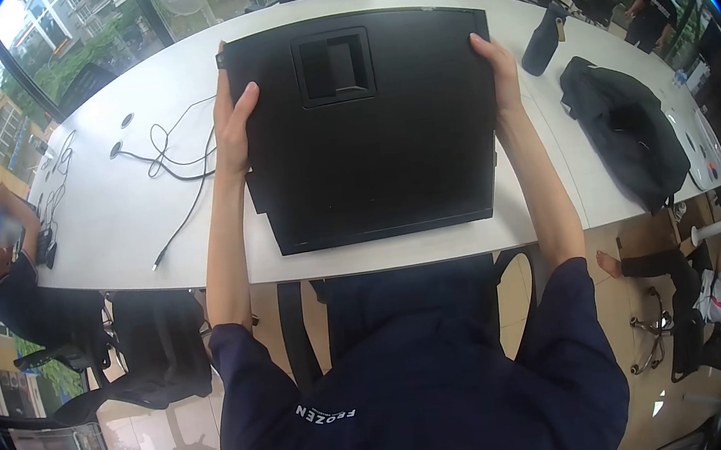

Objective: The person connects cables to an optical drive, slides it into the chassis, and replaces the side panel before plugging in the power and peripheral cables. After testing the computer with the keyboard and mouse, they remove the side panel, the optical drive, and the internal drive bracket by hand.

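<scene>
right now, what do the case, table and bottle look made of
Case: probably painted metal, matte black, going by the flat panel and crisp edges; plastic is possible.
Table: likely laminate, from its smooth, even white top.
Bottle: coated metal or plastic, dark and dull; the look can't settle which.

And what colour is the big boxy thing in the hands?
The big boxy thing is black, as the head view shows.
</scene>
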`<state>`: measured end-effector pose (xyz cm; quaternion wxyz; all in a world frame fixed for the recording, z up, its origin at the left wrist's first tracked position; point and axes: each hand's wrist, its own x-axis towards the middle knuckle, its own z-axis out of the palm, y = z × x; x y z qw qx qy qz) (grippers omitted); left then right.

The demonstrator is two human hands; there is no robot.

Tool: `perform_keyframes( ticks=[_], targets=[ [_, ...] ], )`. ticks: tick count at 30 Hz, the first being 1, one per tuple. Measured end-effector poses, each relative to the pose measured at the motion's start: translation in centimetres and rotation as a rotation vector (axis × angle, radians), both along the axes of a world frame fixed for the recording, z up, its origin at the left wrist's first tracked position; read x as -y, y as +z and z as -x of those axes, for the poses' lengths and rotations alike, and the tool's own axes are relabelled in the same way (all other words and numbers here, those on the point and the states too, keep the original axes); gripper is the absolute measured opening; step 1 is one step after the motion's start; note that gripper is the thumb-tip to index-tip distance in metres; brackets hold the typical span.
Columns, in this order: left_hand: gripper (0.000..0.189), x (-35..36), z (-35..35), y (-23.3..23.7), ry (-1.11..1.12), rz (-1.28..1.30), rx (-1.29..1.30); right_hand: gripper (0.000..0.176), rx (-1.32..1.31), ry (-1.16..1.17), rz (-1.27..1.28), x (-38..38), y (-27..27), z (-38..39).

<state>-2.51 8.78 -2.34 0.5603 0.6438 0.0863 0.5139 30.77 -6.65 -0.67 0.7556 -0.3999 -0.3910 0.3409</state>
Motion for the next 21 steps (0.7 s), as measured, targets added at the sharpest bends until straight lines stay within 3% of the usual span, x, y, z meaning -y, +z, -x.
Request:
perform_keyframes(
  ticks=[3,6,8,12,16,18,20,21],
  targets=[
    [0.076,1.2,-0.4,0.9,0.174,-0.184,-0.036,0.039,0.067,-0.023,-0.120,1.1,0.6,0.2],
    [0.084,2.2,0.0,1.2,0.263,-0.334,-0.047,0.055,0.081,-0.006,-0.293,2.3,0.7,0.4],
    [0.090,2.5,0.7,1.1,0.409,-0.571,-0.138,0.064,0.093,-0.042,-0.323,3.3,0.3,0.2],
    [0.090,4.0,1.0,0.2,0.433,-0.649,-0.061,0.065,0.106,-0.061,-0.331,4.8,-1.4,-1.1],
    [0.087,5.3,0.7,0.3,0.345,-0.546,0.051,0.064,0.141,-0.029,-0.368,4.9,-2.1,-1.9],
    [0.088,5.1,1.4,0.2,0.419,-0.631,-0.006,0.065,0.147,-0.043,-0.359,4.8,-1.8,-1.6],
    [0.089,5.0,1.8,0.2,0.497,-0.714,-0.064,0.070,0.109,-0.011,-0.421,5.2,-1.8,-0.8],
    [0.090,5.4,1.8,0.2,0.475,-0.700,-0.037,0.082,0.087,0.001,-0.406,5.5,-2.2,-0.8]
  ],
)
